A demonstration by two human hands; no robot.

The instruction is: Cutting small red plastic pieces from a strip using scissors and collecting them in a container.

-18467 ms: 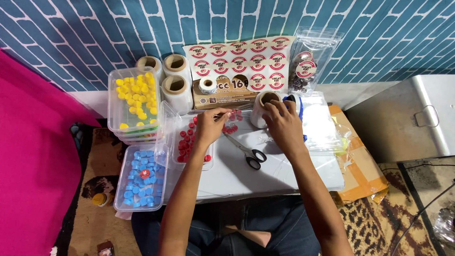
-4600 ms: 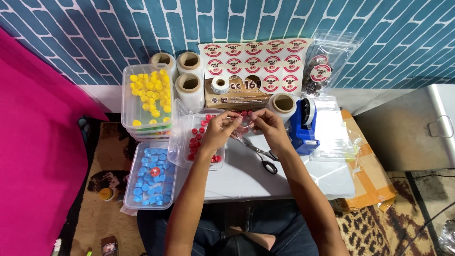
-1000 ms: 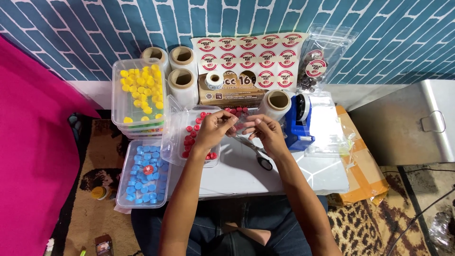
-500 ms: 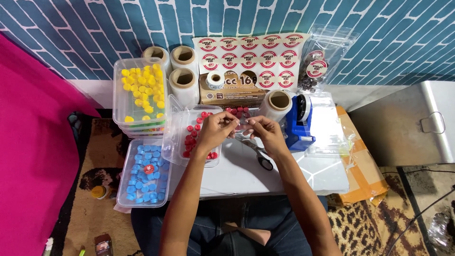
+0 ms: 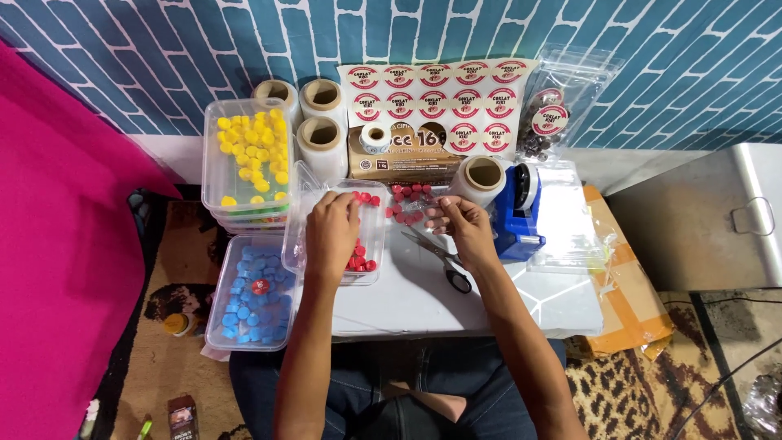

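Observation:
My left hand (image 5: 330,232) reaches into a clear plastic tray (image 5: 375,244) of small red pieces (image 5: 361,262), fingers curled down among them. My right hand (image 5: 458,222) holds a small clear bag with red pieces (image 5: 410,202) in it, just right of the tray. Black-handled scissors (image 5: 446,262) lie on the white table (image 5: 456,305) under my right wrist.
A tray of yellow pieces (image 5: 248,155) and a tray of blue pieces (image 5: 252,292) stand at the left. Tape rolls (image 5: 322,134), a brown box (image 5: 403,155), a sticker sheet (image 5: 436,90), a blue tape dispenser (image 5: 515,213) and a bag (image 5: 562,98) line the back. A grey metal case (image 5: 705,216) stands at right.
My left hand has dropped from the small bag down into the red tray. The right hand stays at the bag.

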